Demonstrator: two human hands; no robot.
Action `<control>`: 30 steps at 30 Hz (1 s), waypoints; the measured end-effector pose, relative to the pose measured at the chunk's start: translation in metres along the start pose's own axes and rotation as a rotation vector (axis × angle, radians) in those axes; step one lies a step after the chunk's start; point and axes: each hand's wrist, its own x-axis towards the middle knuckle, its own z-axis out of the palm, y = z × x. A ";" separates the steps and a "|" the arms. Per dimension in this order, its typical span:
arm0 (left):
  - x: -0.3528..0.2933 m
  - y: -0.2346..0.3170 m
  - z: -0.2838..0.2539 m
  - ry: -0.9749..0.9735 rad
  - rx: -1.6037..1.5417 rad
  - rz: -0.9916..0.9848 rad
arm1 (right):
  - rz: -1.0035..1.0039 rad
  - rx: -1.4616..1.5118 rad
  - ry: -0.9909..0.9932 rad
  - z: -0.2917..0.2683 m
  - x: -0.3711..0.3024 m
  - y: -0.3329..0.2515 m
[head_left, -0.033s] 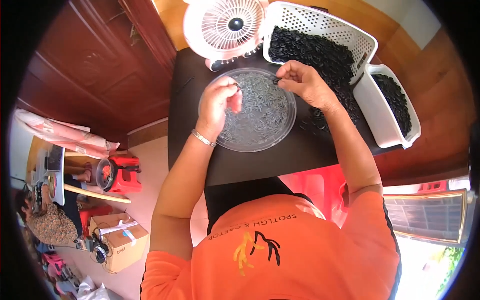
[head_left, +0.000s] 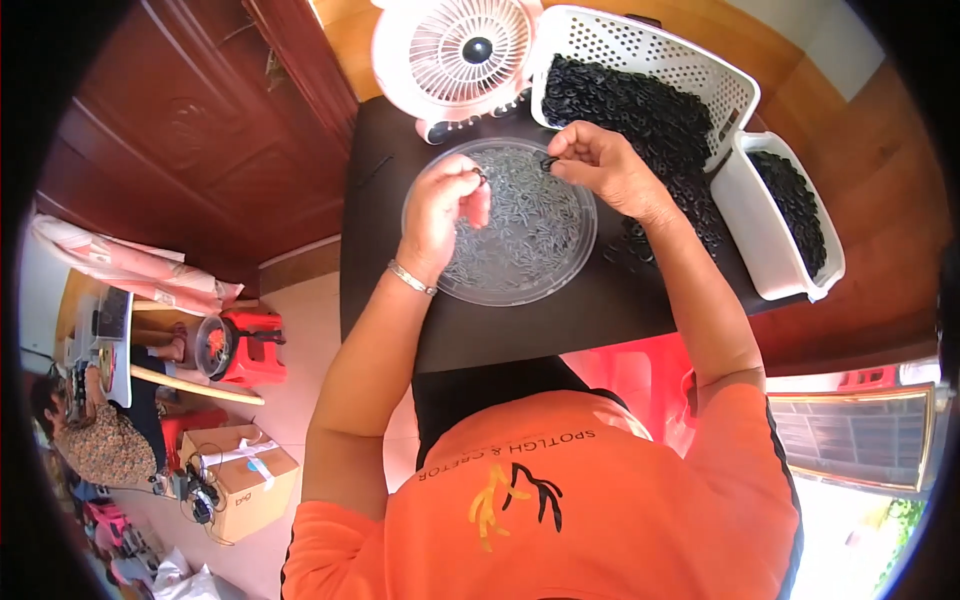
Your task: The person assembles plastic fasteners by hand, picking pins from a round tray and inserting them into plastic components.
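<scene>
My left hand [head_left: 440,208] is closed in a pinch over the round clear tray [head_left: 500,298], with a small black ring [head_left: 481,175] at its fingertips. To the right, above the tray's far right edge, my right hand [head_left: 610,172] pinches a small black ring-like piece [head_left: 547,163] between thumb and forefinger. A gap separates the two hands. Many small, thin grey pins [head_left: 535,215] lie scattered in the tray. Loose black rings [head_left: 692,205] spill over the dark tabletop [head_left: 520,345] beside my right wrist.
Behind the tray stands a pink and white fan [head_left: 455,60]. A white perforated basket [head_left: 690,75] of black rings lies tilted at the far right, beside a narrow white bin [head_left: 748,240] of black pieces. Another person [head_left: 110,440] and a cardboard box [head_left: 250,490] are at left.
My right hand has come very slightly closer to my left. Both hands keep their pinch, and the whole view has shifted a little.
</scene>
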 end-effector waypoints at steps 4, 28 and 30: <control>-0.002 0.003 0.003 0.021 0.012 -0.016 | -0.032 0.041 -0.051 0.025 0.018 0.001; -0.001 0.008 -0.003 0.196 0.171 -0.003 | -0.052 0.157 -0.122 0.040 0.009 0.013; -0.001 0.009 -0.003 0.138 0.216 -0.050 | -0.048 0.171 -0.123 0.039 0.009 0.015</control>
